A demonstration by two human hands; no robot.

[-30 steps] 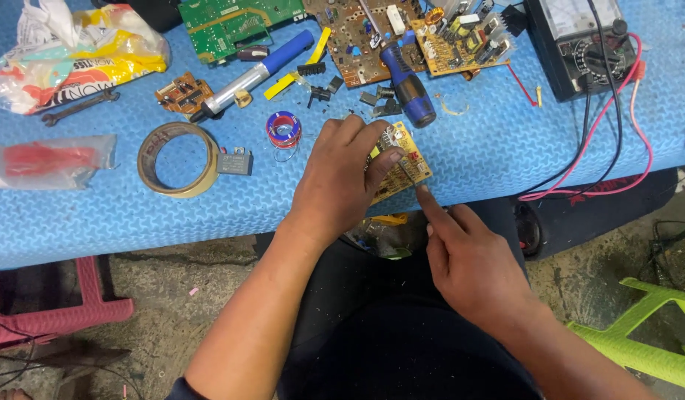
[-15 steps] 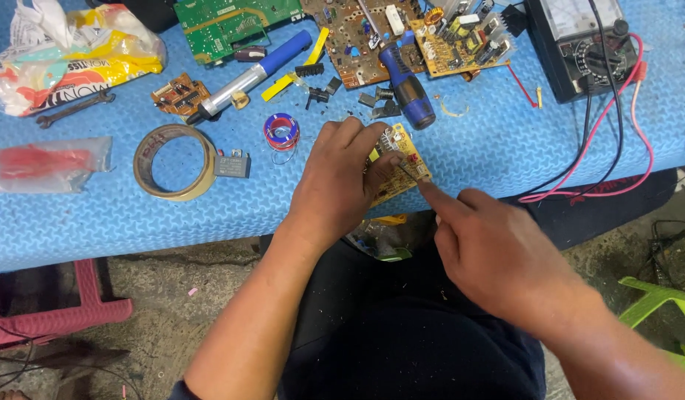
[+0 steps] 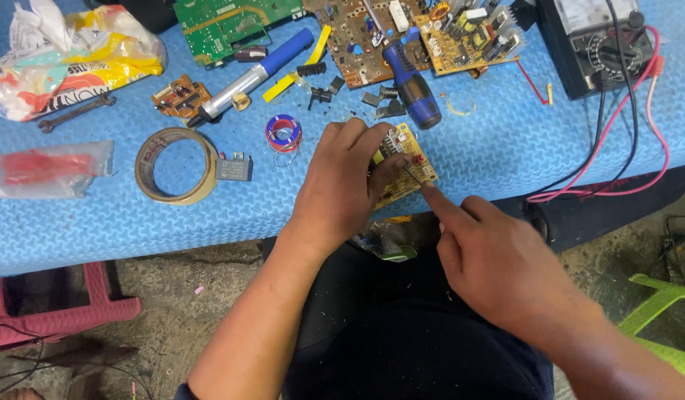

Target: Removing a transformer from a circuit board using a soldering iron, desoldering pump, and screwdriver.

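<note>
Two bare hands at the near edge of a blue, dimpled foam-mat surface (image 3: pixel 98 222). Far left: crinkled clear bag (image 3: pixel 76 55) with yellow and white print, steel spanner (image 3: pixel 74 112) just below it, then a clear flat pouch (image 3: pixel 46 167) with something red inside. Tan tape ring (image 3: pixel 176 164) lying flat, small grey box capacitor (image 3: pixel 234 169) touching its right side. Red-blue wire coil (image 3: pixel 283 133) just beyond. Left hand (image 3: pixel 341 185) curled over a small yellow circuit board (image 3: pixel 408 167), fingers closed on its left edge, board tilted at the mat's near edge. Right hand (image 3: pixel 498 259) mostly closed, index finger extended, tip touching the board's lower right corner. Blue-handled screwdriver (image 3: pixel 411 87) behind. Black meter (image 3: pixel 594 44) far right, red and black leads trailing off it.
</note>
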